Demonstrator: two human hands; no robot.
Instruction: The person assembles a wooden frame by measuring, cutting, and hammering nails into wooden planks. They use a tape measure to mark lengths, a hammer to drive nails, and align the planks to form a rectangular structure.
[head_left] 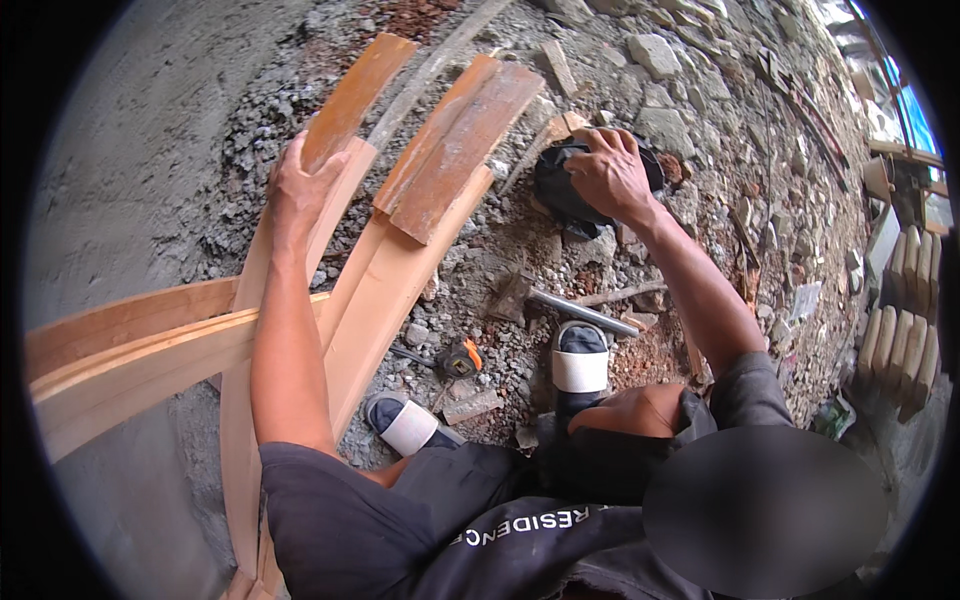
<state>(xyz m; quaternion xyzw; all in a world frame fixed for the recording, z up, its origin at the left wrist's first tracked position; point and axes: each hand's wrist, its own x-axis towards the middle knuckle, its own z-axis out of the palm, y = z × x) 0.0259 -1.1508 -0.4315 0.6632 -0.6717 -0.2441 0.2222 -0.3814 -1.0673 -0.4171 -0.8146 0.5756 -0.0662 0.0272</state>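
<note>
My left hand is closed round the upper part of a pale wooden beam and a brown board set against it, thumb on the near face. To the right, my right hand reaches down over a black bag on the rubble. Its fingers are bunched, with the tips down at the bag's opening; what they grip is hidden. Between my hands, a second pale beam carries two weathered brown boards on its far end. A hammer with a metal handle lies near my feet.
An orange and black tape measure lies between my sandalled feet. Pale timbers cross the beams at left, beside a grey wall. Broken stones and gravel cover the ground. Several rounded pale pieces stand stacked at the far right.
</note>
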